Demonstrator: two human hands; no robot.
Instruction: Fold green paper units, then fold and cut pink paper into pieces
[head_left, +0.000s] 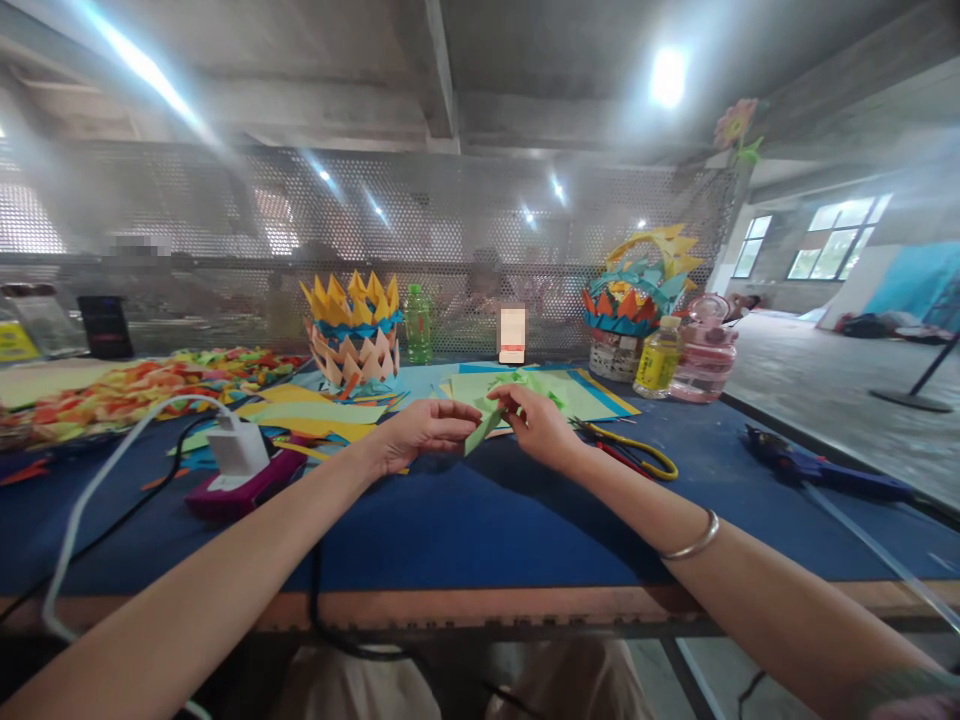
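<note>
Holding green paper [480, 433] by its edges, pinched right hand [546, 428] and loosely curled left hand [421, 432] overhang open tabletop [465, 545].

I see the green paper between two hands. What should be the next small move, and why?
Perhaps fold the green paper gently: the right hand seems to pinch it, the left hand is at its other side, and pointed paper rings stand beyond.
</note>
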